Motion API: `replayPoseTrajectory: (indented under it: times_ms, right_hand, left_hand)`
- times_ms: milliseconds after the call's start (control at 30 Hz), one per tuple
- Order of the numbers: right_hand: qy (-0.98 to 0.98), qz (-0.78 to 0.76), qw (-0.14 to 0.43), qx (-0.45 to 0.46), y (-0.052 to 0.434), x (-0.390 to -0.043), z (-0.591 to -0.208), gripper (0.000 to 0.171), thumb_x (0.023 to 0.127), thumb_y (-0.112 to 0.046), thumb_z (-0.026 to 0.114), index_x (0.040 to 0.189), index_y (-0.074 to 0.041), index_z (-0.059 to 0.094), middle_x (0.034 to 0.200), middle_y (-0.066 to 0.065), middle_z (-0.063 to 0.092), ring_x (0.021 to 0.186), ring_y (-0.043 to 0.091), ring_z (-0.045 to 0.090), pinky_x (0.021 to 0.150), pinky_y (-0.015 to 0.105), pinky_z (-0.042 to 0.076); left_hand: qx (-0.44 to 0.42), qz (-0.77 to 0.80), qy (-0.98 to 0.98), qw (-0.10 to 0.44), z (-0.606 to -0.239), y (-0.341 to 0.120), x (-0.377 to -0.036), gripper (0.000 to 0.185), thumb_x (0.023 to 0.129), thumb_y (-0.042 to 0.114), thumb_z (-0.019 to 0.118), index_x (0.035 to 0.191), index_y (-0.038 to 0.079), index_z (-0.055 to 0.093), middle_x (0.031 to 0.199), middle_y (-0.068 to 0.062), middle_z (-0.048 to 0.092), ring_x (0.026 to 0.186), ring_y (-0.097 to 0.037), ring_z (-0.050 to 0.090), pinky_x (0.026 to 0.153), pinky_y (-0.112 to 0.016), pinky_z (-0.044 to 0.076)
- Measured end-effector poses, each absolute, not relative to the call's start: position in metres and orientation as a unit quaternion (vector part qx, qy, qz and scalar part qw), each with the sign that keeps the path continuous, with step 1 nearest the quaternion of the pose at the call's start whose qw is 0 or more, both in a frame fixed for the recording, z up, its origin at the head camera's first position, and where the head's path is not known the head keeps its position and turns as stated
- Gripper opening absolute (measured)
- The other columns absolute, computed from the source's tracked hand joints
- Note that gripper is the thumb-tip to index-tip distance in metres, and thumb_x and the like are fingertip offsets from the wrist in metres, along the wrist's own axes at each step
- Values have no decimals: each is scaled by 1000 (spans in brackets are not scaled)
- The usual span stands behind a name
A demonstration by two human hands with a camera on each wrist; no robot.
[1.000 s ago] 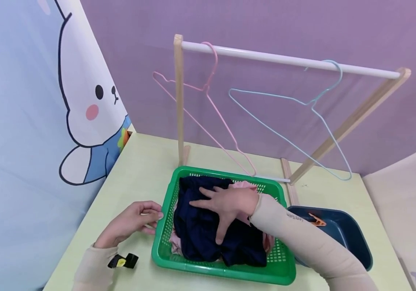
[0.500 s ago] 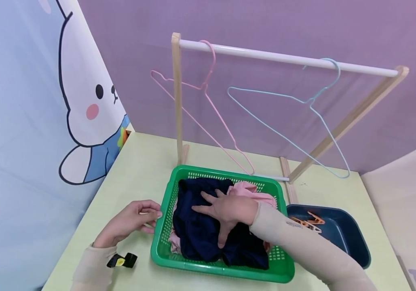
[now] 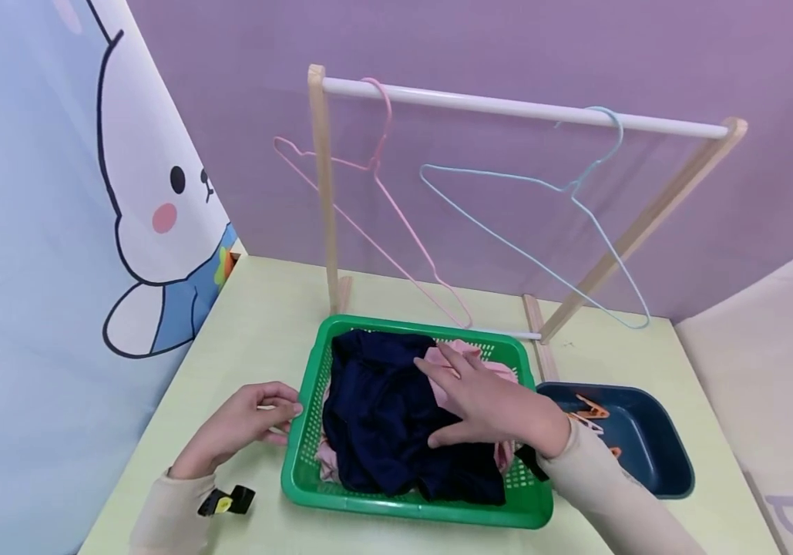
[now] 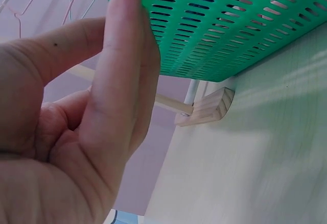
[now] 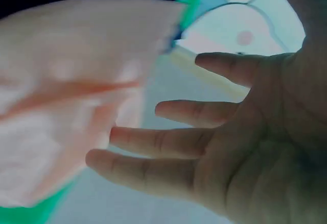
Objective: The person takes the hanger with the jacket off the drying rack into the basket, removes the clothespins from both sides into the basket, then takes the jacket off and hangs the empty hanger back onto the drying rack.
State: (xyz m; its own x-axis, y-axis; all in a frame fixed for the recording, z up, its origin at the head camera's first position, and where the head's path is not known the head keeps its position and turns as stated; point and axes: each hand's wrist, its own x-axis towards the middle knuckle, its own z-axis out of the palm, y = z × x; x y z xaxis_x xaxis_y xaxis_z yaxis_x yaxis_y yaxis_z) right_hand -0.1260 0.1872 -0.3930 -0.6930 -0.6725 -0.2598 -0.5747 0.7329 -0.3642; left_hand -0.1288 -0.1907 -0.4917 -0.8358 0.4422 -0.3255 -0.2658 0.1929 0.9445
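Note:
A green plastic basket (image 3: 417, 506) stands on the table with a dark navy garment (image 3: 382, 408) spread over pink clothing (image 3: 507, 373). At the basket's left rim, my left hand (image 3: 240, 425) pinches the edge, thumb above and fingers bent against the outer side, as the left wrist view also shows. My right hand (image 3: 489, 405) is over the clothes' right part, fingers spread and nearly straight, holding nothing. In the right wrist view, pink cloth (image 5: 61, 81) hangs near the fingertips; a gap shows between most of the fingers and the cloth.
Behind the basket rises a wooden rack with a white bar (image 3: 479, 100). A pink hanger (image 3: 375, 164) and a light blue hanger (image 3: 574, 186) hang from it. To the right, a dark blue tub (image 3: 646, 443) contains several clothespins (image 3: 593, 408).
My right hand has lifted off the navy garment and shifted right, uncovering more of it. My left hand stays at the rim. The head view has turned slightly.

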Motion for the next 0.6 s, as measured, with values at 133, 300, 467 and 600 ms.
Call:
replayPoseTrajectory:
  times_ms: [133, 300, 467, 600]
  right_hand:
    - [890, -179, 271, -319, 190, -137, -413, 104, 84, -59, 74, 161, -16, 19, 163, 22, 7, 130, 28, 50, 98, 39, 48]
    - [877, -158, 324, -320, 177, -136, -437, 111, 80, -56, 79, 161, -14, 15, 163, 24, 2, 136, 34, 41, 102, 36, 45]
    - [896, -68, 292, -328, 159, -131, -448, 118, 76, -57, 82, 160, -10, 15, 160, 28, 11, 128, 47, 47, 104, 50, 44]
    - [906, -49, 275, -317, 155, -129, -449, 118, 74, -55, 85, 160, -11, 17, 161, 27, 12, 131, 50, 43, 104, 56, 42]
  left_hand:
    - [61, 635, 717, 280, -493, -191, -129, 32, 98, 16, 66, 117, -9, 60, 98, -15, 66, 83, -30, 68, 71, -44, 61]
    - [58, 631, 721, 283, -494, -190, -130, 32, 98, 17, 67, 117, -8, 60, 98, -15, 65, 83, -30, 68, 71, -43, 61]
    - [56, 625, 726, 281, -493, -191, -130, 32, 98, 17, 67, 116, -8, 60, 97, -15, 65, 82, -30, 68, 71, -44, 61]
    - [57, 623, 729, 278, -490, -191, -129, 32, 98, 17, 67, 116, -8, 61, 97, -14, 66, 82, -29, 68, 70, -43, 61]
